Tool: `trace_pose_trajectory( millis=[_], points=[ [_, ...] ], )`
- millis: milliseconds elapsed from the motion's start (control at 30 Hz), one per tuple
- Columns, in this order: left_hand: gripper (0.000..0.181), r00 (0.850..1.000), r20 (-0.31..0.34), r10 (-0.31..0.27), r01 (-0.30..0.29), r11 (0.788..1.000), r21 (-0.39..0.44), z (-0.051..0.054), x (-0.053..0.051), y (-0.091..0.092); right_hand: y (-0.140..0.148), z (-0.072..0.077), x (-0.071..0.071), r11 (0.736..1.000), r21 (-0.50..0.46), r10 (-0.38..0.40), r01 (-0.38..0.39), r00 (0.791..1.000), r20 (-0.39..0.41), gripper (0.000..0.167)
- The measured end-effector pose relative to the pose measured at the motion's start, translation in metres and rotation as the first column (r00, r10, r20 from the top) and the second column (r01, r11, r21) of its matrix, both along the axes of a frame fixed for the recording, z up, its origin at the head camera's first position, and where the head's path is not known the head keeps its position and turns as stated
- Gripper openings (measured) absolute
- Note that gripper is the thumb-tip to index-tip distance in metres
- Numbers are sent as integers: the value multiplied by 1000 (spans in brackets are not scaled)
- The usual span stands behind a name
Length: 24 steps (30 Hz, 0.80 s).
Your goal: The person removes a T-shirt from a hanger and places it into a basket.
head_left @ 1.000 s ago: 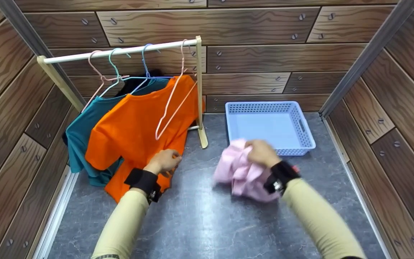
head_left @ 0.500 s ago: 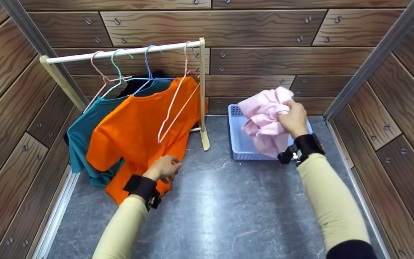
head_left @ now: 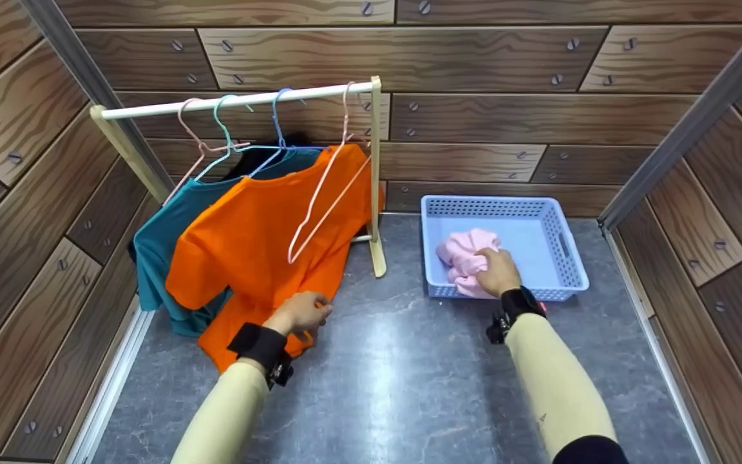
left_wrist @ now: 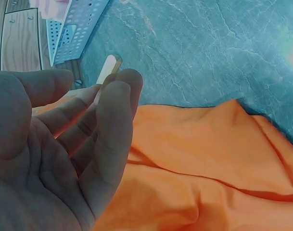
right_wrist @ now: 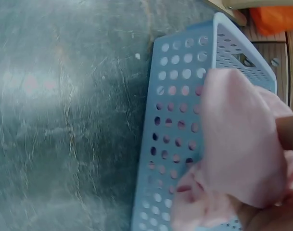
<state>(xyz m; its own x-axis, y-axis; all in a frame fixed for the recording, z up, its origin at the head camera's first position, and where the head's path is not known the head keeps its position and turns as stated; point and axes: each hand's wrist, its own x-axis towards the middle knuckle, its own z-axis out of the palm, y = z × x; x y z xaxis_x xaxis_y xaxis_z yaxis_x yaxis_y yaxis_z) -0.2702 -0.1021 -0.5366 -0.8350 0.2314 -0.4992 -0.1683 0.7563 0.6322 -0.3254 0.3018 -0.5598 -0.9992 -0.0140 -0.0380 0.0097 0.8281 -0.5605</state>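
Note:
A crumpled pink cloth (head_left: 464, 258) lies in the front left part of a light blue basket (head_left: 538, 225). My right hand (head_left: 498, 272) grips its near side; in the right wrist view the cloth (right_wrist: 240, 139) bulges over the basket's rim between thumb and fingers. My left hand (head_left: 301, 312) hovers by the lower part of an orange shirt (head_left: 236, 238). Its fingers are loosely bent with nothing between them, and the left wrist view shows the bare palm (left_wrist: 45, 178) beside the orange fabric (left_wrist: 194, 144).
A rack with a white rail (head_left: 248, 98) stands at the left, holding several hangers. A teal shirt (head_left: 158, 258) hangs behind the orange one. In front of it dangles a bare pink hanger (head_left: 310, 219). Wood-patterned walls (head_left: 506, 61) surround the grey floor (head_left: 371, 386).
My right hand has carried the pink cloth from the floor up over the basket, then lowered it inside. The left hand has stayed by the orange shirt.

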Motion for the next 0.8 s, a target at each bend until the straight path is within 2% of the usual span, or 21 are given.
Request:
trace_pose_trajectory(
  millis=[67, 133, 200, 233, 267, 333, 433, 533, 633, 800],
  points=[
    [34, 1000, -1, -5, 5, 1000, -8, 1, 0, 1, -3, 5, 3, 998, 48, 41, -45, 996, 83, 48],
    [33, 1000, 1, -19, 19, 1000, -7, 3, 0, 2, -5, 8, 6, 996, 52, 66, -78, 977, 203, 52],
    [33, 999, 8, -36, 36, 999, 7, 4, -1, 3, -9, 10, 9, 996, 23, 70, -81, 950, 303, 55],
    [34, 999, 8, -44, 44, 999, 14, 5, -1, 4, -10, 9, 11, 997, 4, 75, -80, 948, 309, 57],
    [34, 999, 9, -50, 50, 999, 19, 6, -1, 5, -12, 6, 13, 997, -29, 77, -72, 955, 285, 57],
    [35, 998, 4, -59, 59, 998, 25, 8, -1, 6, -16, -1, 16, 993, -107, 70, -50, 980, 184, 58],
    [34, 998, -13, -63, 63, 998, 18, 10, -1, 7, -21, -9, 21, 981, -194, 34, -24, 998, 50, 64],
    [33, 998, -35, -56, 57, 998, 14, 13, -1, 6, -23, -11, 28, 980, -200, -12, 23, 998, 57, 68],
    [32, 998, -59, -35, 36, 999, 20, 18, -2, 3, -20, -8, 32, 993, -116, -16, 25, 997, 80, 62],
    [31, 994, -104, -16, 20, 999, 35, 35, -7, -10, -10, 9, 37, 999, 8, -32, 32, 996, 87, 54]
  ],
)
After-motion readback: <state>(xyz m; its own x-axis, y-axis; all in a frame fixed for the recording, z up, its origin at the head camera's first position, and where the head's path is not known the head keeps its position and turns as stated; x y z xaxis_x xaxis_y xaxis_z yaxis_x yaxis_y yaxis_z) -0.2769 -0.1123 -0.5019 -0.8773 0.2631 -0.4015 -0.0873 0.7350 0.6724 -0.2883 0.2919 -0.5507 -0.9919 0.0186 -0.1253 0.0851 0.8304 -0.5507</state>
